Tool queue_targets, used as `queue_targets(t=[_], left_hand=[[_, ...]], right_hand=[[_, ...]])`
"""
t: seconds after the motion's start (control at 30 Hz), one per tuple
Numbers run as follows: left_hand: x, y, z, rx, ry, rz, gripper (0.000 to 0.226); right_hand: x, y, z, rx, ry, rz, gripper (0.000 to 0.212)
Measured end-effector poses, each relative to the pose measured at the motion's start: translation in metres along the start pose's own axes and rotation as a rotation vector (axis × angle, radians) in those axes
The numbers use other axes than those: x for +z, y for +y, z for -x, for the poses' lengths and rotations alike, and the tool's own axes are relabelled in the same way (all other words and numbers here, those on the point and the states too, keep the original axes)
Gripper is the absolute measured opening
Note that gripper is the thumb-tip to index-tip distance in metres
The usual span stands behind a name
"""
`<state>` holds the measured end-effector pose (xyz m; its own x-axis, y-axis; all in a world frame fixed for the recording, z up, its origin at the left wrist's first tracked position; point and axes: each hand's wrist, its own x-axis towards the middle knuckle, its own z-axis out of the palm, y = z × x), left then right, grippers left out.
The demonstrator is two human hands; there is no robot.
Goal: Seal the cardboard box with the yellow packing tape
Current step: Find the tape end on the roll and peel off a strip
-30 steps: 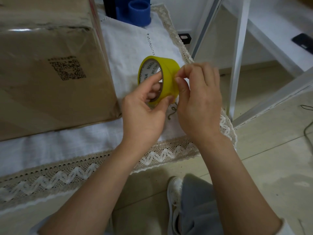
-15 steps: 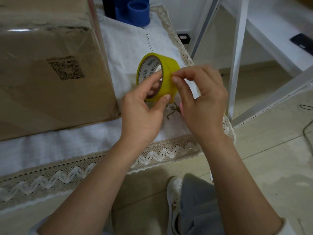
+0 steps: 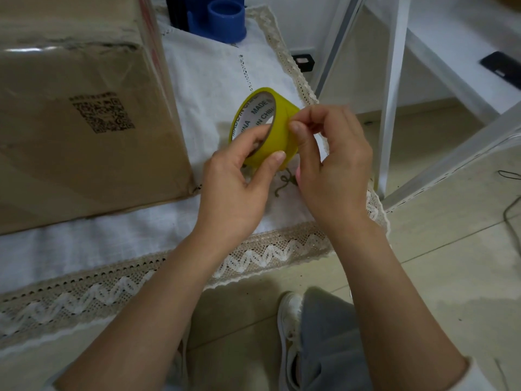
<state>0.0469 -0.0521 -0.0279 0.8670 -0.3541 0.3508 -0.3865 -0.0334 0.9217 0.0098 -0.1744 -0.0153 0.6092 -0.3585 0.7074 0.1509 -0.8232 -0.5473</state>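
Observation:
A roll of yellow packing tape point(image 3: 277, 131) is held above the white cloth, to the right of the cardboard box point(image 3: 79, 117). My left hand point(image 3: 239, 182) grips the roll, fingers through its core and thumb on the outer face. My right hand point(image 3: 329, 162) pinches at the roll's right edge with thumb and forefinger, where the tape end lies. The box stands on the table at the left, with a printed code on its near side and clear tape along its top edge.
A white cloth with a lace border point(image 3: 253, 258) covers the table. Blue plastic cups point(image 3: 225, 18) stand behind the box. White metal frame legs point(image 3: 392, 94) rise to the right, and a dark phone point(image 3: 501, 67) lies on a white shelf. My shoe point(image 3: 290, 328) is on the floor below.
My right thumb and forefinger have shifted along the roll's edge, picking at the tape end. The roll has turned slightly in my left hand. The box has not moved.

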Motion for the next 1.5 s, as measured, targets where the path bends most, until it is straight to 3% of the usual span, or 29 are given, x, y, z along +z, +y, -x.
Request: queue_targets(t=[0.17,0.37,0.77,1.5], left_hand=[[-0.001,0.000,0.000,-0.013,0.008,0.022,0.027],[0.000,-0.001,0.000,-0.003,0.013,-0.002,0.027],[0.001,0.004,0.001,0.022,0.043,-0.019,0.032],[0.003,0.008,0.003,-0.058,0.052,0.003,0.026]], right_hand=[[-0.008,0.002,-0.004,0.084,-0.080,-0.113,0.023],[-0.007,0.001,-0.004,0.090,-0.034,-0.099,0.008],[-0.002,-0.003,-0.001,-0.083,0.087,0.134,0.017],[-0.002,-0.008,0.000,-0.018,-0.018,0.105,0.014]])
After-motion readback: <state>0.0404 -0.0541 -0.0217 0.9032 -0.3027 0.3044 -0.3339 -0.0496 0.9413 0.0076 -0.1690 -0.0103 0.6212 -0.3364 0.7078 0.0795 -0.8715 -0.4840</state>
